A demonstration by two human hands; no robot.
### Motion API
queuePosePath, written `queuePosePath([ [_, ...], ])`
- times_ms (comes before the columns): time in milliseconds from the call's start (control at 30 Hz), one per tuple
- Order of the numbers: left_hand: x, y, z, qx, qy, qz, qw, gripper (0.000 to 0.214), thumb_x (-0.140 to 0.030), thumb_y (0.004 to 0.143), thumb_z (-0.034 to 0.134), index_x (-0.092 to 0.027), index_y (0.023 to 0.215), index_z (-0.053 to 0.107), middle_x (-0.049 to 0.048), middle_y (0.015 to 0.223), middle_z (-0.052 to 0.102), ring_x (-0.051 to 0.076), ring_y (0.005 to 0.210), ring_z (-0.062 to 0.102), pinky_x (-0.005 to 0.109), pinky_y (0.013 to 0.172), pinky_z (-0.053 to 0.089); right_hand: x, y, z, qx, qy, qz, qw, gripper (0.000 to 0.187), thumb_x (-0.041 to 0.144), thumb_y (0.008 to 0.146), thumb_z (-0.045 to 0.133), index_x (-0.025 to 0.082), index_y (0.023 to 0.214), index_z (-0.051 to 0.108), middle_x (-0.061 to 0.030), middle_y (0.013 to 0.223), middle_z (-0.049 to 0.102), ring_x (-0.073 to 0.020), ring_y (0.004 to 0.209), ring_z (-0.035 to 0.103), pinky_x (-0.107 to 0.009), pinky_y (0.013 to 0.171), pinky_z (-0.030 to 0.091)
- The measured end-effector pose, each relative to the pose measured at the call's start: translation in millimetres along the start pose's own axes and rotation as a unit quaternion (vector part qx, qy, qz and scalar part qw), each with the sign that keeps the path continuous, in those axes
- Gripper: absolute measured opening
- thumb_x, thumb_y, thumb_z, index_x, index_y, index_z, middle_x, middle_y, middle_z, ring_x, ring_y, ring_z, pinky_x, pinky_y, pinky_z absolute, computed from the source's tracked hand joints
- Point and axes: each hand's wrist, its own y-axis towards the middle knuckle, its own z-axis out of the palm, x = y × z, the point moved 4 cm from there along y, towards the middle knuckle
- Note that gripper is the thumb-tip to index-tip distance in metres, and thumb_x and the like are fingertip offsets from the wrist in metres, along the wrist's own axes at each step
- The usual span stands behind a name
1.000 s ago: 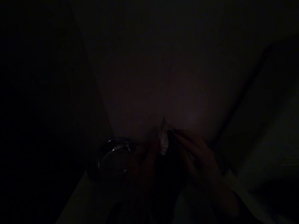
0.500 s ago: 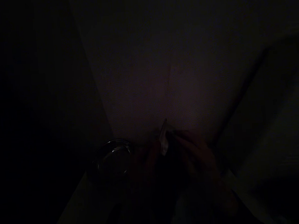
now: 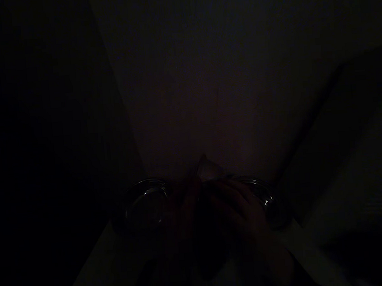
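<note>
The scene is very dark. My left hand (image 3: 185,209) and my right hand (image 3: 246,213) meet low in the middle of the view, fingers curled together around a small pale object (image 3: 208,169) that sticks up between them. What it is I cannot make out. A shiny round bowl (image 3: 144,204) stands just left of my left hand. A second round shiny bowl (image 3: 264,199) shows behind my right hand, partly hidden by it.
The bowls stand on a pale surface (image 3: 98,273) whose edges run off to the lower left and lower right. A dim wall (image 3: 213,92) rises behind it. A faint lighter surface (image 3: 372,181) lies at the right.
The picture has grown darker. My right hand has dropped a little, uncovering the right bowl. The pale object between my fingers has turned and looks wider and duller.
</note>
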Motion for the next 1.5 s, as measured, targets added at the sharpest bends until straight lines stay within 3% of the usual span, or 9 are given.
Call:
queuePosePath([
  [300,-0.7,-4.7,1.1,0.019,0.036,-0.009,0.999,0.023,-0.042,0.062,0.072,-0.019,0.062,0.072,0.0033,0.065,0.072,0.021,0.071,0.067,0.026,0.058,0.048,-36.6,-4.1,-3.4,-0.025,0.069,0.199,0.977,0.025,0.021,0.092,0.050,0.024,0.114,0.061,-0.0067,0.115,0.062,-0.0196,0.104,0.059,-0.038,0.087,0.052],
  [367,0.0,-3.9,-0.1,0.014,0.028,-0.013,0.999,0.022,-0.040,0.062,0.072,-0.019,0.061,0.072,0.0034,0.067,0.073,0.020,0.071,0.068,0.026,0.060,0.049,-34.4,-3.9,-4.7,-0.018,0.065,0.183,0.981,0.026,0.019,0.092,0.050,0.023,0.115,0.061,-0.0072,0.116,0.061,-0.0195,0.105,0.058,-0.038,0.088,0.051],
  [533,1.2,0.6,1.5,0.046,-0.005,-0.010,0.999,0.025,-0.041,0.063,0.071,-0.018,0.070,0.074,0.0052,0.072,0.074,0.022,0.076,0.069,0.028,0.064,0.052,-10.7,2.9,-8.5,0.009,0.031,0.048,0.998,0.031,0.014,0.088,0.054,0.018,0.118,0.059,-0.0094,0.118,0.061,-0.0239,0.111,0.051,-0.040,0.088,0.050],
  [600,0.0,0.9,1.8,0.046,-0.006,0.000,0.999,0.024,-0.040,0.063,0.071,-0.017,0.070,0.074,0.0056,0.074,0.075,0.022,0.077,0.069,0.027,0.065,0.052,-7.1,4.8,-9.5,0.005,0.027,0.033,0.999,0.030,0.015,0.088,0.054,0.018,0.117,0.059,-0.0093,0.117,0.062,-0.0241,0.110,0.051,-0.041,0.087,0.051],
  [700,0.5,0.0,0.8,0.042,0.011,0.011,0.999,0.023,-0.040,0.063,0.070,-0.017,0.065,0.073,0.0061,0.071,0.075,0.022,0.074,0.069,0.026,0.062,0.052,-13.3,4.2,-8.2,-0.009,0.024,0.073,0.997,0.028,0.015,0.089,0.051,0.020,0.116,0.060,-0.0081,0.114,0.063,-0.0218,0.107,0.055,-0.039,0.087,0.052],
  [867,9.7,0.9,1.0,0.086,0.018,0.022,0.996,0.026,-0.041,0.060,0.073,-0.017,0.070,0.076,0.0077,0.073,0.075,0.024,0.076,0.069,0.028,0.062,0.052,-28.5,-1.8,-5.2,-0.015,0.043,0.170,0.984,0.025,0.019,0.092,0.050,0.023,0.113,0.061,-0.0065,0.113,0.064,-0.0194,0.101,0.060,-0.038,0.086,0.053],
  [1133,11.0,4.4,4.2,0.075,0.015,0.027,0.997,0.034,-0.048,0.067,0.067,-0.015,0.073,0.074,0.0085,0.076,0.075,0.025,0.079,0.069,0.029,0.065,0.052,-8.3,4.5,-6.3,0.020,0.000,0.044,0.999,0.032,0.015,0.087,0.054,0.017,0.119,0.060,-0.0097,0.118,0.063,-0.0254,0.109,0.053,-0.043,0.086,0.051],
  [1367,15.7,1.5,6.4,0.143,0.061,0.005,0.988,0.029,-0.046,0.066,0.068,-0.020,0.074,0.076,0.0057,0.076,0.076,0.024,0.079,0.069,0.029,0.066,0.052,-30.7,-3.0,-6.4,-0.017,0.010,0.168,0.986,0.025,0.020,0.091,0.049,0.018,0.111,0.063,-0.0093,0.109,0.066,-0.0207,0.099,0.061,-0.038,0.085,0.053],
  [1500,13.6,1.7,5.4,0.122,0.064,-0.006,0.990,0.031,-0.048,0.066,0.068,-0.018,0.074,0.076,0.0072,0.077,0.076,0.025,0.080,0.069,0.031,0.067,0.052,-24.0,-0.2,-5.2,0.007,0.005,0.130,0.991,0.027,0.018,0.091,0.049,0.015,0.115,0.061,-0.0111,0.113,0.064,-0.0216,0.103,0.058,-0.039,0.087,0.052],
])
